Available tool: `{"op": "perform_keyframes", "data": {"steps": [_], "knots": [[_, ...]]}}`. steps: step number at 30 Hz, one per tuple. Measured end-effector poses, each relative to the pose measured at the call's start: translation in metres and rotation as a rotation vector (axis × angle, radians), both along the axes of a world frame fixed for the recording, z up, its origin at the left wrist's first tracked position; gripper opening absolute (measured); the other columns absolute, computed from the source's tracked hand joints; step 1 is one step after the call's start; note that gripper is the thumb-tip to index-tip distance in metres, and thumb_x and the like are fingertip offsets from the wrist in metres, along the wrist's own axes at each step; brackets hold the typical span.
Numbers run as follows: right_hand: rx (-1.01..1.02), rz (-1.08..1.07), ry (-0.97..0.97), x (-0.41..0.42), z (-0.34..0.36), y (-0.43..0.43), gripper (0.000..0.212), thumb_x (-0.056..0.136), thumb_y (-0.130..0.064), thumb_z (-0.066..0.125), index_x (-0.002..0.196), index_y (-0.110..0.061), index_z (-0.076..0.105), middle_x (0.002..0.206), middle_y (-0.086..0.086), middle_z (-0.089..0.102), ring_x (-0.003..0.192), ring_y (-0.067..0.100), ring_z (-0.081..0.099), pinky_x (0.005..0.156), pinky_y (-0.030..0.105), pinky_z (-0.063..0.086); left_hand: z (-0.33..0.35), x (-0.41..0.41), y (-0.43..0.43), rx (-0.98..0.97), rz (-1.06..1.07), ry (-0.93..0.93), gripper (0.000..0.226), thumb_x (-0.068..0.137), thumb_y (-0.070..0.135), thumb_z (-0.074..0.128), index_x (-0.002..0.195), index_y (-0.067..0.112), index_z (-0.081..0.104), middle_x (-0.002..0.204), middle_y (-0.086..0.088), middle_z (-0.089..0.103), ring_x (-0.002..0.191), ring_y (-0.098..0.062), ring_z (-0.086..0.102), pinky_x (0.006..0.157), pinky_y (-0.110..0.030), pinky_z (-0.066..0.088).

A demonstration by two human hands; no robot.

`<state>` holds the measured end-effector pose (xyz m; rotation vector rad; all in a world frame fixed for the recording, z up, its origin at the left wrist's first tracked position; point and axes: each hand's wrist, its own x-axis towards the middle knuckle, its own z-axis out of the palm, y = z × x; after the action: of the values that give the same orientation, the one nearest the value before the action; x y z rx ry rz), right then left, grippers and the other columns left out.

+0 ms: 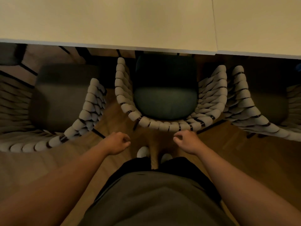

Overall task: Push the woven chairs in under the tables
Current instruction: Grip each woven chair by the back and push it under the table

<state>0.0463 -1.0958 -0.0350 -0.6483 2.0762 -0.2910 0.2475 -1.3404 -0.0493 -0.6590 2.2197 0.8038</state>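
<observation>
The middle woven chair (164, 126) stands partly under the table (114, 22), its dark seat cushion (165, 101) half in shadow. I'd set both palms evenly on the curved back and push straight, keeping clear of the left chair (84, 111) and right chair (244, 103). Thick pale cord wraps its dark frame. My left hand (116, 143) and right hand (185, 141) hover just behind it, loosely curled and holding nothing.

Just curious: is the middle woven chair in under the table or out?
Partly in: on the middle chair, the seat front lies under the table edge; the woven back is outside.
</observation>
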Motion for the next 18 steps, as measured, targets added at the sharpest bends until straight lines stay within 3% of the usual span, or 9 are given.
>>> {"op": "perform_keyframes", "data": {"steps": [3,7,13,18], "knots": [[0.003,0.068,-0.012,0.013,0.004,-0.014,0.031,0.103,-0.032,0.052,0.126,-0.020,0.068,0.121,0.000,0.068,0.110,0.018,0.061,0.084,0.030,0.046,0.003,0.040,-0.004,0.011,0.190,0.002,0.031,0.101,0.030,0.057,0.127,0.016,0.067,0.125,-0.001,0.067,0.114,-0.016,0.061,0.099,-0.033,0.048],[-0.037,0.136,-0.089,0.029,0.004,-0.030,0.025,0.102,-0.027,0.054,0.113,-0.017,0.073,0.110,0.004,0.073,0.099,0.018,0.065,0.088,0.036,0.053,0.010,0.092,0.009,0.020,0.534,0.060,0.025,0.101,0.020,0.058,0.118,0.008,0.071,0.110,-0.006,0.070,0.098,-0.021,0.065,0.088,-0.033,0.050],[-0.012,0.266,-0.156,0.057,0.014,-0.066,0.024,0.102,-0.026,0.054,0.108,-0.014,0.075,0.110,0.004,0.072,0.101,0.018,0.063,0.095,0.036,0.051,0.020,0.148,0.021,0.048,0.790,0.102,0.021,0.101,0.020,0.057,0.116,0.012,0.070,0.112,-0.008,0.069,0.095,-0.021,0.066,0.077,-0.028,0.049],[-0.025,0.286,-0.162,0.084,0.020,-0.107,0.025,0.104,-0.026,0.053,0.119,-0.015,0.071,0.106,0.002,0.070,0.099,0.018,0.063,0.091,0.035,0.051,0.016,0.191,0.002,0.054,0.884,0.139,0.022,0.100,0.019,0.061,0.118,0.011,0.071,0.113,-0.004,0.069,0.101,-0.021,0.066,0.096,-0.039,0.052]]}}
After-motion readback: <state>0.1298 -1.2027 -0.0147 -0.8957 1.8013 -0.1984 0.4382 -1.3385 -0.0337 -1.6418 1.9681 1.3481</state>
